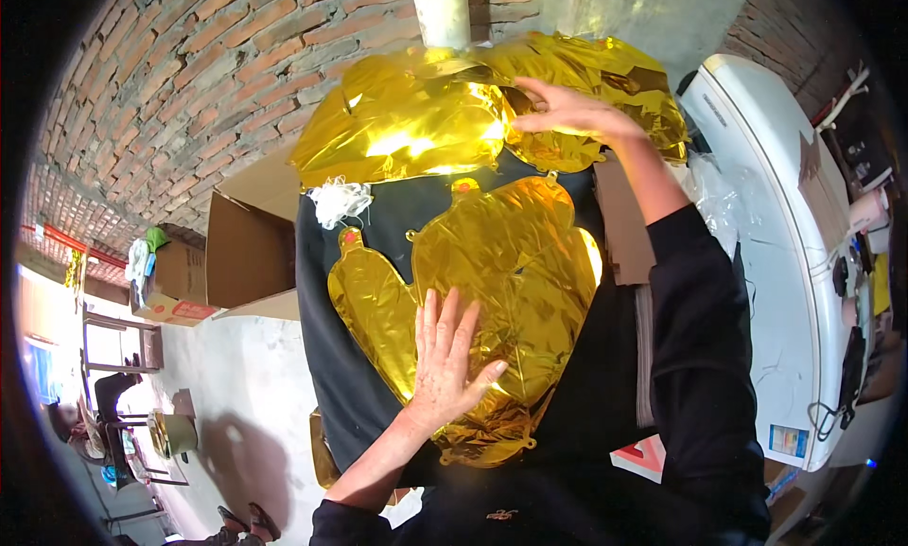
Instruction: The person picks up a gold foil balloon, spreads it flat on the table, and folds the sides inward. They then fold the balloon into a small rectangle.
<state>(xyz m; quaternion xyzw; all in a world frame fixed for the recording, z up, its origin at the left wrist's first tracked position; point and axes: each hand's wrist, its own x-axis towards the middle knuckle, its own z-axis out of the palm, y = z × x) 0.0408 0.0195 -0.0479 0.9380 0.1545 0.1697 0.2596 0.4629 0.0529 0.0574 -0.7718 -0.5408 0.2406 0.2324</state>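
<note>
On the black cloth (pixel 390 205), gold foil shapes (pixel 506 281) lie under a flat, open left hand (pixel 443 366)

The right hand (pixel 579 113) is at the gold pile (pixel 397 120) behind, pinching or not, I cannot tell; a blue-and-white label (pixel 789 441) is on the big white case (pixel 771 262)

Your view comes from the left of two head-worn, wide fisheye cameras, facing steeply down and forward from above your own black-clothed body (pixel 558 513). It sits near enough for the shiny gold foil pieces (pixel 506 281) to fill the middle, while the lens takes in the rough red-brown brick wall (pixel 213 82) bowing across the upper left and the long, smooth white panel (pixel 780 281) curving down the right.
</note>
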